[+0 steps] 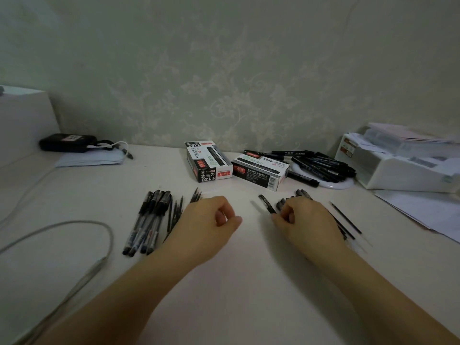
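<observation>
My left hand (206, 221) hovers over the white table (239, 282) with its fingers curled in; nothing shows inside them. Left of it lie a bundle of assembled gel pens (149, 220) and several thin black refills (175, 212). My right hand (306, 221) pinches a short black pen cap (267, 204) that sticks out up and to the left. More black caps (302, 192) peek out behind its knuckles. To its right lie several loose refills (346, 217).
Two black-and-white pen boxes (209, 161) (261, 171) stand behind the hands, next to a heap of black markers (323, 165) on a white disc. At right are a white desk organiser (398, 168) and papers (423, 210); at left, a grey cable (74, 224) and a black device (67, 142).
</observation>
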Motion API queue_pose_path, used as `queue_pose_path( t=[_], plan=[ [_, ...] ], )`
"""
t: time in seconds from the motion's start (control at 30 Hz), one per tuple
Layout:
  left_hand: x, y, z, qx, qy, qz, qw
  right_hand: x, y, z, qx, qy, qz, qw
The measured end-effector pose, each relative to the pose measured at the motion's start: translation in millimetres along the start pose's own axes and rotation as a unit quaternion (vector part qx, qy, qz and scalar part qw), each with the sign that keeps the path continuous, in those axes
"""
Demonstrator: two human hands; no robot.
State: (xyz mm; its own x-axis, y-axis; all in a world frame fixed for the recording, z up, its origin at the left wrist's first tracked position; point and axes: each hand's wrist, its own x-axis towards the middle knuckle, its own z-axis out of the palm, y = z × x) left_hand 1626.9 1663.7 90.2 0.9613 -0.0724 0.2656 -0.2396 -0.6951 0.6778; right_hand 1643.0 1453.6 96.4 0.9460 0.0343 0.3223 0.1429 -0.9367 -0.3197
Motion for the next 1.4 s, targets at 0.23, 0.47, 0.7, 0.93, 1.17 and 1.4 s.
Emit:
queue_pose_path(
  t=[0.23,0.47,0.7,0.93,1.17,1.4],
  plan=[
    [-1.5,12.4,6.9,-0.247,-0.094,-0.02,0.964,-9.0,-31.1,7.9,0.47,-0.132,0.059,0.871],
    [-0.9,7.7,4.0,-0.163,-0.1,0.005,0.981,-8.8,-28.7,9.0,0.51,-0.19,0.067,0.836],
    [-3.0,5.5,3.3,-0.072,-0.09,0.058,0.992,-6.7,-21.9,10.4,0.518,-0.133,0.058,0.843],
    [-0.7,4.4,2.7,0.006,-0.066,0.13,0.989,-7.9,-24.9,10.8,0.553,-0.172,0.019,0.815],
    [1.8,5.0,-2.8,0.049,-0.03,0.158,0.986,-6.8,-23.4,7.4,0.569,-0.141,0.004,0.81],
    [2.1,1.7,0.2,0.047,-0.01,0.081,0.996,-2.9,-12.7,5.1,0.416,-0.02,0.03,0.909]
  ],
)
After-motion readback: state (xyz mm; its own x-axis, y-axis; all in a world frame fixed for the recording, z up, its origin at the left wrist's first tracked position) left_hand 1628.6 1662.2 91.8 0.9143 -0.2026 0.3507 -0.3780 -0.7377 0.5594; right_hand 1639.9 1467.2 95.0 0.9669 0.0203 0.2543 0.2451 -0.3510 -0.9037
